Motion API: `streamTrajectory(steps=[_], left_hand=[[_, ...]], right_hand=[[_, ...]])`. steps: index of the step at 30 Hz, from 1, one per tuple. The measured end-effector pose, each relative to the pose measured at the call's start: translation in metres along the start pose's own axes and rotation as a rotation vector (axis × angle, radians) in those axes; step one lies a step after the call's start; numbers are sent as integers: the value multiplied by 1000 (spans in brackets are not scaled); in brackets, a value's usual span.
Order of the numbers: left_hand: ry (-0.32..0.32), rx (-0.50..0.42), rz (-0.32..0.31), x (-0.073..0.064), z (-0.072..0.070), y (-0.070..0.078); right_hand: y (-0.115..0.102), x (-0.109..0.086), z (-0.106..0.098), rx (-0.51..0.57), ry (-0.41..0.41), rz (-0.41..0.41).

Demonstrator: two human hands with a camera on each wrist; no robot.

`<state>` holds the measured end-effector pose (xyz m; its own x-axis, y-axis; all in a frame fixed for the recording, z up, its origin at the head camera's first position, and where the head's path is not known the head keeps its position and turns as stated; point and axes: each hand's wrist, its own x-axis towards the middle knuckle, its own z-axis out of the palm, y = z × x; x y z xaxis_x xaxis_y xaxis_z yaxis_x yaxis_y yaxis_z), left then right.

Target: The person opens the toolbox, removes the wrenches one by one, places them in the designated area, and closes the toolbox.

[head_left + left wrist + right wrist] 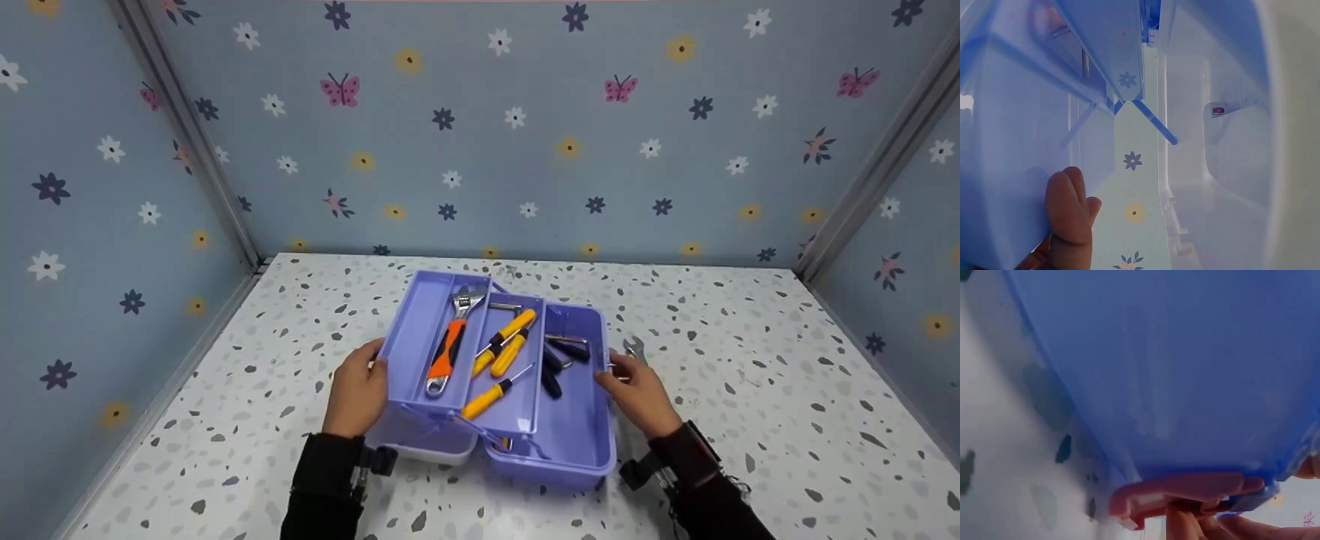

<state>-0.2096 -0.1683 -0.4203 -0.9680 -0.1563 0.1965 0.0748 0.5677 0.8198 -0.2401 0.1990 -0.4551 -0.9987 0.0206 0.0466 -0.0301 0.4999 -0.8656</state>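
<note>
The speckled tabletop (750, 360) fills the lower part of the head view and supports the whole assembly. The toolbox (551, 471) sits on it at lower centre, spread into tiers. Its pale lid (431, 452) lies at lower left of the box, beneath the overhanging upper tray (420, 322). The middle tray (517, 411) steps down toward the right, leaving the base compartment partly exposed; linking arms (480, 430) appear to carry this offset.

The hands bracket the box. The left hand (358, 390) grips the upper tray's left edge, probably to control the tray where it projects. The right hand (641, 394) holds the base's right side, thumb at the rim, which should counter any sideways slide. In the right wrist view, its fingers touch a pink latch (1185, 492).

Tools are grouped by compartment, seemingly by length and type: the adjustable wrench (448, 349) lies lengthwise in the upper tray; yellow screwdrivers (510, 354) lie loose in the middle tray; dark-handled tools (553, 382) rest in the base. One metal wrench (634, 349) lies outside, just beyond the right hand.
</note>
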Motion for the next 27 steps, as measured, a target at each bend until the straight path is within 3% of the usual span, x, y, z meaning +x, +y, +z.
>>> streamTrajectory(steps=[10,15,18,22,27], left_hand=[[-8,-4,-34,0,-1,2],[8,16,-17,0,-3,9],[24,58,21,1,-5,21],[35,111,129,2,-9,47],[-62,193,247,7,-8,80]], right_hand=[[6,-2,3,32,-21,-49],[7,-1,3,23,-28,-37],[8,-2,3,40,-30,-10],[7,-3,3,90,-25,8],[5,-4,4,131,-25,1]])
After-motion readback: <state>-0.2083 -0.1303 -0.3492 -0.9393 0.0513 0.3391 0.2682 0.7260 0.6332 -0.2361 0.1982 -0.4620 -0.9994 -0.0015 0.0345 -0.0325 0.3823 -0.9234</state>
